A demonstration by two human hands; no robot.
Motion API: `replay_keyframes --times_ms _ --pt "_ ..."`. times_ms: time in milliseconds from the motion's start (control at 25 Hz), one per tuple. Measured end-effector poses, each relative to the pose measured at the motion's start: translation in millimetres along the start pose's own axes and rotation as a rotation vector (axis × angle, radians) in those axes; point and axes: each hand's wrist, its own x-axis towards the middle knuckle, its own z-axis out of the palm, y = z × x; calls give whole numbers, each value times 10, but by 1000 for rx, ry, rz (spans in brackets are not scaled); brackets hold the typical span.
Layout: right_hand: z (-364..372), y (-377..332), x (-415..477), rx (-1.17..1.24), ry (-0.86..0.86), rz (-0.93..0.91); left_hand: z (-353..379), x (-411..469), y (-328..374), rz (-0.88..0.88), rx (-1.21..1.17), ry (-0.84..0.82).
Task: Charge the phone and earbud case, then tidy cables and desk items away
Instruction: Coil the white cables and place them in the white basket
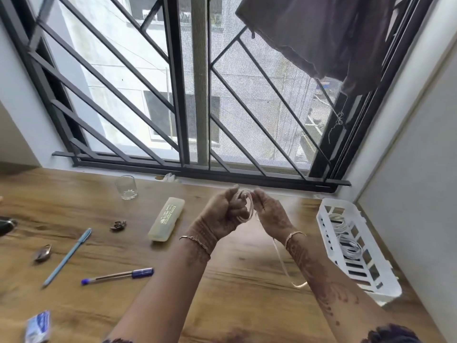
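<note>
Both hands are raised above the wooden desk (222, 280) with a white cable (249, 206) between them. My left hand (222, 214) grips a small coil of it, several loops around the fingers. My right hand (270, 214) pinches the same cable just beside the coil. The loose tail hangs under my right wrist and curls down to the desk at the cable end (298, 284). A white slotted basket (385, 288) stands on the right of the desk with two coiled white cables (346, 243) inside. No phone or earbud case is visible.
On the left of the desk lie a light blue pen (68, 256), a blue-capped pen (118, 276), a translucent case (167, 219), a hair clip (118, 226), a drinking glass (126, 187), a small metal object (43, 252) and a blue packet (38, 326). A barred window stands behind.
</note>
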Motion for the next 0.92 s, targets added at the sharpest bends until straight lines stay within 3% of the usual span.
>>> replay_keyframes --times_ms 80,200,440,680,920 --pt "90 31 -28 51 -99 130 40 44 -9 53 -90 -5" --pt "140 11 -71 345 -290 354 72 94 -47 121 -110 87" --pt "60 -142 -180 407 -599 403 132 238 -164 296 -106 358" --pt "-176 -147 -192 376 -873 366 -29 307 -226 423 483 456" --pt "-325 -139 -44 273 -824 251 -297 316 -229 379 1091 402"
